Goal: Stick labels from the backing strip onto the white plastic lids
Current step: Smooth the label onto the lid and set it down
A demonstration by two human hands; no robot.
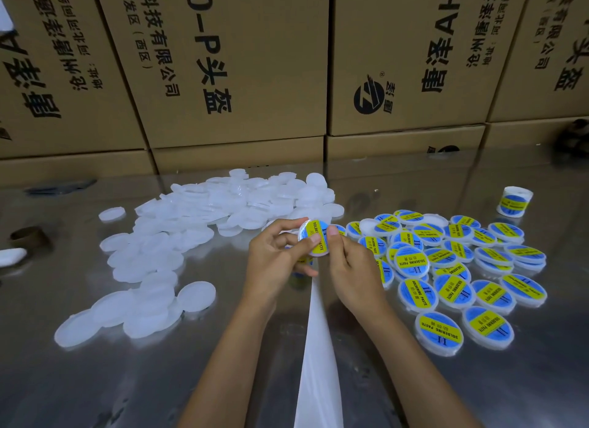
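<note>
My left hand (274, 258) and my right hand (353, 268) together hold one white plastic lid (314, 238) above the table, with a blue and yellow label on its face. My left thumb and right thumb press on the label. The white backing strip (317, 348) hangs from under my hands down toward the bottom edge. Several plain white lids (197, 223) lie in a heap to the left. Several labelled lids (452, 268) lie spread out to the right.
The shiny metal table (95, 380) carries everything. Stacked cardboard boxes (239, 61) form a wall behind it. A roll of labels (514, 201) stands at the far right. A brown cardboard ring (30, 236) and a white object (11, 256) lie at the left edge.
</note>
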